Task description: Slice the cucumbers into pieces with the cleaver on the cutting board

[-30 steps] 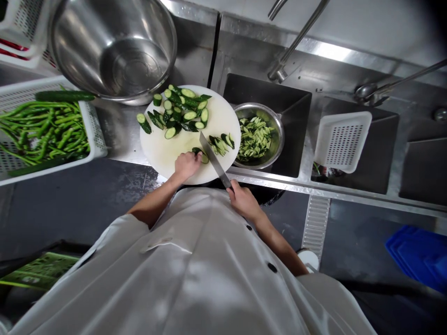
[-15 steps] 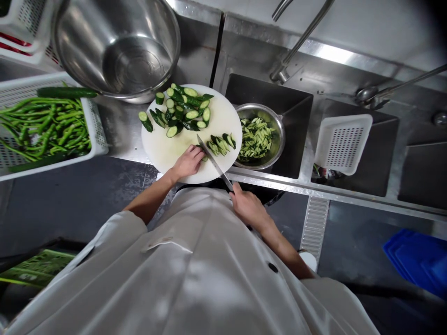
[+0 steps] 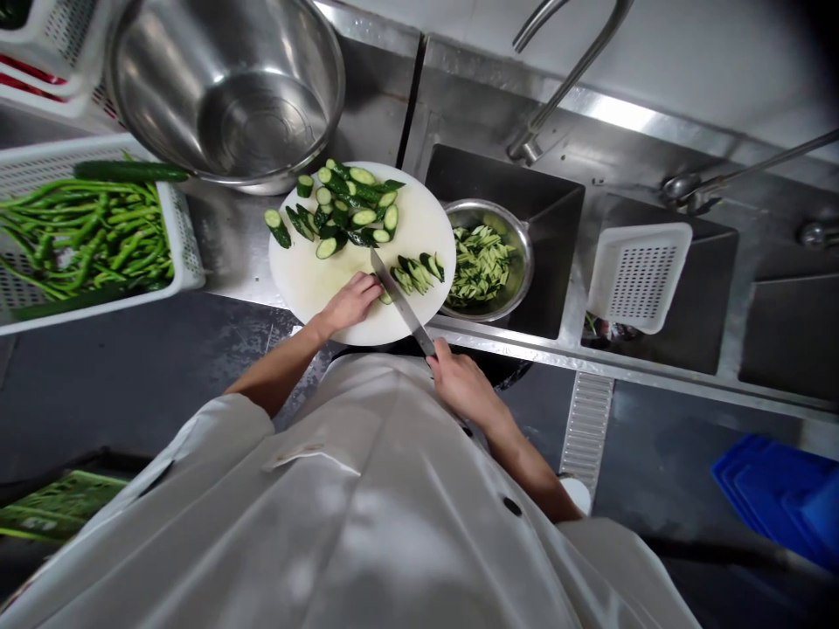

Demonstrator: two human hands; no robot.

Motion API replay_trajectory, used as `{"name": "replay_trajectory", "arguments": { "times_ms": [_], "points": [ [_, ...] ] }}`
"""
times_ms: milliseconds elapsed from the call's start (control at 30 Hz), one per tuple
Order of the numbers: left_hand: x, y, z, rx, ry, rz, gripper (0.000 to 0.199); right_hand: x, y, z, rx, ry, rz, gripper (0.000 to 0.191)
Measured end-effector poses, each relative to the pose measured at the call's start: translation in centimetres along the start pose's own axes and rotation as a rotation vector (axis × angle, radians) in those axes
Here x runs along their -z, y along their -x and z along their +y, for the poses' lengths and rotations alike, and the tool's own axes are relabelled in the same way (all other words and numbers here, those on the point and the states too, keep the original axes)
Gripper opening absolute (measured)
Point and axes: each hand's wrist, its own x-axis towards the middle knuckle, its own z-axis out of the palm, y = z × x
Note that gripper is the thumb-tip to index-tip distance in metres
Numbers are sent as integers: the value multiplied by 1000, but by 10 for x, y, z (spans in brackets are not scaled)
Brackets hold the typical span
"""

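Observation:
My right hand grips the handle of a knife, its blade pointing up and left across the round white cutting board. Beside the blade, on its left, my left hand presses a cucumber piece on the board with bent fingers. Several thick cucumber chunks lie along the board's upper left. Thin cucumber slices rest to the right of the blade. A steel bowl of cut cucumber strips stands in the sink just right of the board.
Behind the board at the left is a large steel basin. A white basket holds green peppers and whole cucumbers. Farther right, a white perforated basket sits over another sink, below a faucet.
The knife blade has tilted, showing more of its flat side. My left hand stays on the cucumber piece, and the whole view has shifted slightly.

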Motion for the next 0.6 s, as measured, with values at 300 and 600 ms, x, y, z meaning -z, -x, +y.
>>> {"name": "replay_trajectory", "arguments": {
  "times_ms": [300,600],
  "points": [
    [-12,4,-3,-19,-90,110,27,0,0,-4,11,9,-5,37],
    [-20,7,-8,-48,-88,176,34,1,-3,-7,-1,-2,-12,36]
  ]
}}
